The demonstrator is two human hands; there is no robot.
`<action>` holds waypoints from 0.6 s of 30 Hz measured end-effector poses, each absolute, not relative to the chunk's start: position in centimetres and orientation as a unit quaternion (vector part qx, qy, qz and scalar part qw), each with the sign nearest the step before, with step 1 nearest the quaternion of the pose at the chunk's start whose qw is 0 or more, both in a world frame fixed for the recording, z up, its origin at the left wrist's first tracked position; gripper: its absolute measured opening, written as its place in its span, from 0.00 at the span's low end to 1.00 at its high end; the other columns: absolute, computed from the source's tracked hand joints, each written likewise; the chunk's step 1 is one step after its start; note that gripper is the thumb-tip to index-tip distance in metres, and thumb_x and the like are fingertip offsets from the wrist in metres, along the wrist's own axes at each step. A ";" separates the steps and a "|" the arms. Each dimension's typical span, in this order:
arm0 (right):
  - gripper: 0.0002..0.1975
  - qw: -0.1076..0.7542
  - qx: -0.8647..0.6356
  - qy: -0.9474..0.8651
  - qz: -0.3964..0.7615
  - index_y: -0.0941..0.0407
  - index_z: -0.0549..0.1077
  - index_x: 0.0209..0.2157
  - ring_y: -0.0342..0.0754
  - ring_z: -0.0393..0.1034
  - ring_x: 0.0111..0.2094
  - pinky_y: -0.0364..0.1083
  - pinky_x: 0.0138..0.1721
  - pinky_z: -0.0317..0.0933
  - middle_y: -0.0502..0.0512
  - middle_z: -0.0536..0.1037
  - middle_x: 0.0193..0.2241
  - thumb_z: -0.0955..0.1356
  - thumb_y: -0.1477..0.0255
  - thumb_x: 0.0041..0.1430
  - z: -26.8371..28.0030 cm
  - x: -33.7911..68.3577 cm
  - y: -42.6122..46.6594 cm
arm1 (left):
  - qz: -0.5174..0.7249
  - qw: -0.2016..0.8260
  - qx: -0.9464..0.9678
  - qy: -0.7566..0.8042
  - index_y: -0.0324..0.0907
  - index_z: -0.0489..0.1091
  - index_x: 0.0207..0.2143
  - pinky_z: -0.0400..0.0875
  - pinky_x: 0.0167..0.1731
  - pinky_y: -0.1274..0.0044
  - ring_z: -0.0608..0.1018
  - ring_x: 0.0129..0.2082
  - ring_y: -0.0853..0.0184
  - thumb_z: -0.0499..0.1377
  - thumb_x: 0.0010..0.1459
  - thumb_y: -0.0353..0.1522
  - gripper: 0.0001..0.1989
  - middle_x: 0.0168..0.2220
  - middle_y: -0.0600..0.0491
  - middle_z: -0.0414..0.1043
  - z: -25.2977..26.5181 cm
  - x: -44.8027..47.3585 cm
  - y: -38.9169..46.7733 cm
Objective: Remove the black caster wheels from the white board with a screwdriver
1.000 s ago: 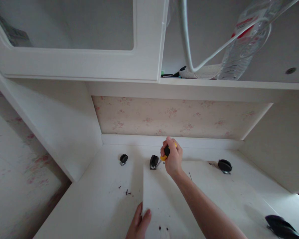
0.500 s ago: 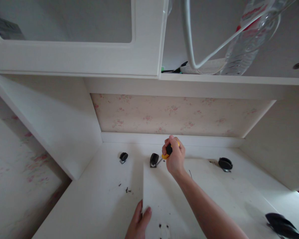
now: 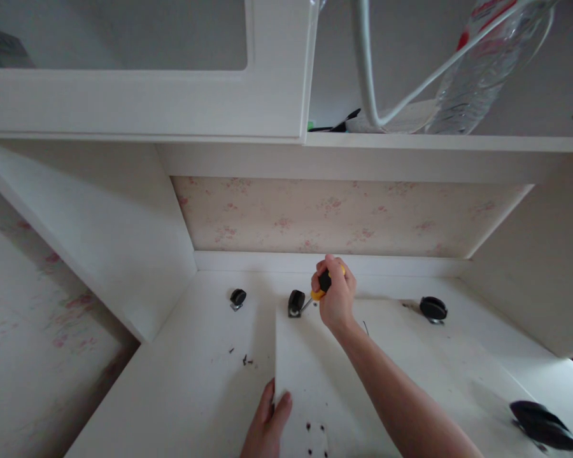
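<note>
My right hand (image 3: 337,289) is closed around the yellow and black handle of a screwdriver (image 3: 324,282). The screwdriver's shaft slants down to the plate of a black caster wheel (image 3: 296,303) at the far left corner of a white board (image 3: 334,362). Its tip is too small to make out. My left hand (image 3: 268,423) grips the board's left edge, thumb on top and fingers at the side. Several dark holes show in the board near that hand.
Another caster (image 3: 237,298) and several loose screws (image 3: 247,360) lie on the white desktop (image 3: 181,381) to the left. Two more casters, one far right (image 3: 433,309) and one near right (image 3: 544,425), are on the right side. Overhead, a cabinet shelf (image 3: 410,144) holds a plastic bottle (image 3: 472,83) beside a white cable.
The view has tilted slightly, so the cabinet sits a little higher in the picture. Both hands keep their holds, and the screwdriver stays at the same caster.
</note>
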State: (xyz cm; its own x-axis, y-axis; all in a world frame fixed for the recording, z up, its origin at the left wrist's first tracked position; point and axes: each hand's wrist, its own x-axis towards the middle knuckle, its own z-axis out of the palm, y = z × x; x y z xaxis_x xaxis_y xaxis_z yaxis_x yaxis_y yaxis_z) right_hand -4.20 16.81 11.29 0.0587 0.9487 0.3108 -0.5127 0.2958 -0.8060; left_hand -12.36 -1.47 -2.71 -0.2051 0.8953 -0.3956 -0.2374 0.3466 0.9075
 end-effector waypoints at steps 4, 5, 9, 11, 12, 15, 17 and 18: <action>0.18 0.670 -0.265 -0.433 0.542 0.55 0.63 0.22 0.37 0.54 0.14 0.40 0.14 0.45 0.43 0.62 0.17 0.68 0.59 0.57 11.3 -4.5 16.8 | 0.490 0.562 0.275 0.607 0.33 0.57 0.60 0.52 0.63 0.69 0.61 0.64 0.53 0.58 0.47 0.55 0.46 0.63 0.37 0.60 -2.8 -12.4 -1.4; 0.18 0.668 -0.267 -0.433 0.543 0.55 0.63 0.22 0.37 0.54 0.14 0.40 0.14 0.46 0.43 0.62 0.17 0.68 0.59 0.57 11.2 -4.5 16.8 | 0.487 0.563 0.273 0.609 0.32 0.56 0.60 0.52 0.63 0.68 0.61 0.64 0.53 0.59 0.46 0.55 0.47 0.63 0.36 0.59 -2.8 -12.4 -1.4; 0.18 0.672 -0.266 -0.431 0.541 0.55 0.62 0.22 0.37 0.55 0.14 0.40 0.14 0.45 0.43 0.62 0.17 0.68 0.59 0.57 11.2 -4.5 16.8 | 0.491 0.567 0.271 0.604 0.31 0.55 0.60 0.52 0.63 0.69 0.61 0.63 0.54 0.58 0.48 0.54 0.46 0.63 0.35 0.58 -3.2 -12.3 -1.3; 0.18 0.675 -0.268 -0.422 0.542 0.55 0.62 0.22 0.37 0.55 0.14 0.40 0.14 0.45 0.43 0.61 0.18 0.69 0.59 0.57 11.2 -4.4 16.9 | 0.492 0.562 0.271 0.607 0.31 0.55 0.60 0.52 0.63 0.69 0.62 0.63 0.54 0.57 0.48 0.54 0.46 0.63 0.35 0.59 -3.8 -12.3 -1.3; 0.18 0.677 -0.270 -0.416 0.544 0.55 0.62 0.22 0.37 0.55 0.14 0.40 0.14 0.45 0.43 0.61 0.18 0.69 0.59 0.56 11.2 -4.3 17.0 | 0.491 0.557 0.271 0.612 0.32 0.56 0.60 0.52 0.63 0.69 0.62 0.63 0.54 0.57 0.48 0.54 0.45 0.63 0.36 0.59 -4.1 -12.3 -1.3; 0.18 0.678 -0.286 -0.407 0.541 0.54 0.61 0.23 0.37 0.55 0.14 0.41 0.14 0.45 0.43 0.61 0.20 0.68 0.57 0.56 11.1 -4.1 17.3 | 0.486 0.550 0.265 0.625 0.35 0.58 0.60 0.52 0.63 0.69 0.60 0.64 0.53 0.56 0.48 0.55 0.45 0.63 0.39 0.60 -5.0 -12.4 -1.3; 0.19 0.670 -0.311 -0.431 0.518 0.53 0.60 0.24 0.38 0.55 0.15 0.41 0.14 0.46 0.43 0.61 0.21 0.66 0.55 0.58 11.0 -4.0 17.5 | 0.484 0.553 0.263 0.625 0.35 0.57 0.61 0.52 0.63 0.68 0.59 0.65 0.53 0.56 0.48 0.54 0.45 0.64 0.39 0.59 -4.8 -12.4 -1.3; 0.19 0.663 -0.323 -0.449 0.505 0.53 0.59 0.24 0.38 0.55 0.15 0.41 0.15 0.47 0.43 0.61 0.21 0.65 0.54 0.58 11.0 -4.0 17.6 | 0.483 0.554 0.265 0.624 0.34 0.57 0.60 0.51 0.63 0.68 0.59 0.65 0.53 0.57 0.48 0.54 0.45 0.64 0.38 0.58 -4.5 -12.4 -1.3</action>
State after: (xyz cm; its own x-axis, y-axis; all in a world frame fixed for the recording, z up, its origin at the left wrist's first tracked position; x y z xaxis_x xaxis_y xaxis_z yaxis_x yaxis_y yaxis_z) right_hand -3.96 17.57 10.96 0.0877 0.9593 0.2684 -0.3795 0.2814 -0.8814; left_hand -12.45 -1.33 -4.47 -0.2451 0.8655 -0.4367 -0.2048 0.3941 0.8960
